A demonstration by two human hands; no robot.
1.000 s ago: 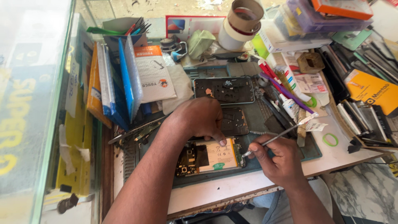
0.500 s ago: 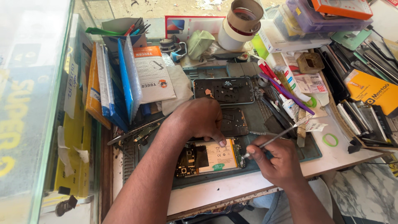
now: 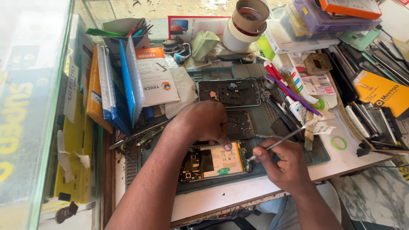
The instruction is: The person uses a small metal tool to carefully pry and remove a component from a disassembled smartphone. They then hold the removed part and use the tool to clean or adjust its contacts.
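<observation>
Phone (image 3: 215,162) lies opened; battery (image 3: 222,159) and circuit board (image 3: 191,164) exposed

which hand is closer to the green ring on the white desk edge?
Right. The right hand holds a thin tool just left of the green ring; the left hand presses the opened phone, farther left.

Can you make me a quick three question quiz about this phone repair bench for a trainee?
1. True or false: the left hand presses on the opened phone.
2. What does the right hand hold? A) thin metal tool B) roll of tape C) green ring
3. Which lies farther from the person: the opened phone or the separate back frame?

Key: 1 true. 2 A. 3 the separate back frame.
</observation>
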